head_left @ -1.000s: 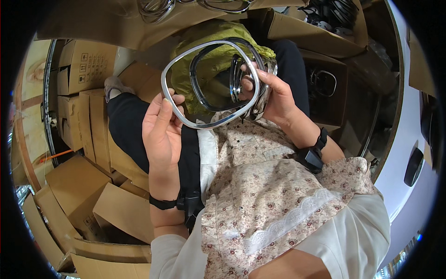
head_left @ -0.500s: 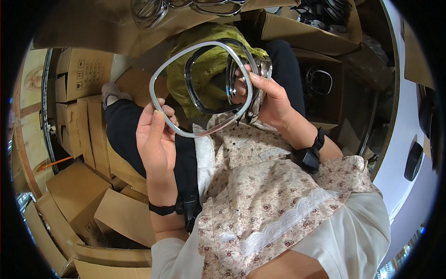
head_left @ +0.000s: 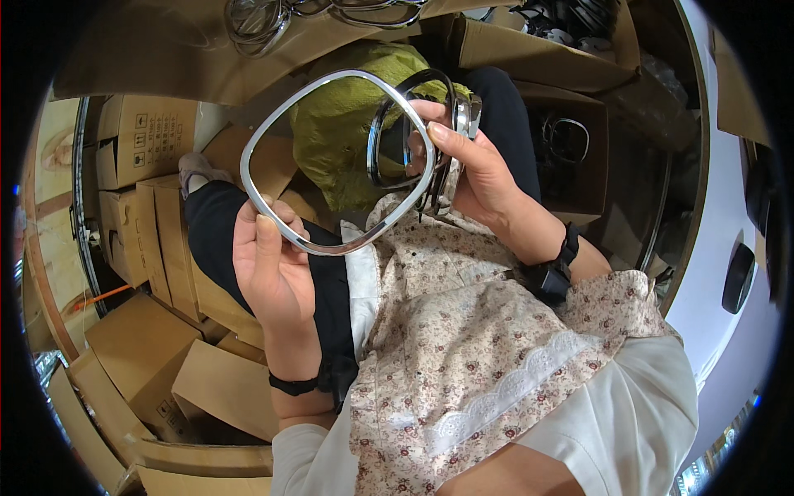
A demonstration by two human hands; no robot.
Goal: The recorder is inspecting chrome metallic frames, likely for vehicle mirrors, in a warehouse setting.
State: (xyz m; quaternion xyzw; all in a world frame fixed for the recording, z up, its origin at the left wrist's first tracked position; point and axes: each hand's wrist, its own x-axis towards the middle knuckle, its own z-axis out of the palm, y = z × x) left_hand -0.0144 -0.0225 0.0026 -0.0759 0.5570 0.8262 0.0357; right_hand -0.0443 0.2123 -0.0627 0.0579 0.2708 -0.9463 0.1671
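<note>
A rounded, chrome-silver ring frame (head_left: 263,126) is held up over my lap. My left hand (head_left: 277,263) pinches its lower left edge between thumb and fingers. On its right side the thumb of my right hand (head_left: 475,169) presses the rim. Behind that thumb, the right fingers also hold several more ring frames, dark and shiny, as a bunch (head_left: 453,116). A yellow-green woven sack (head_left: 327,140) lies beyond the frames, seen partly through the silver one.
More ring frames (head_left: 258,25) lie on a cardboard surface at the top. An open box (head_left: 546,58) of dark parts stands far right, above another box (head_left: 571,194) with a ring inside. Cardboard boxes (head_left: 141,331) crowd the left. A white surface edge (head_left: 711,273) runs along the right.
The silver frame has shifted left and turned to face me more. The dark frames have drawn together to the right, toward my right hand. My left hand has moved slightly left and down.
</note>
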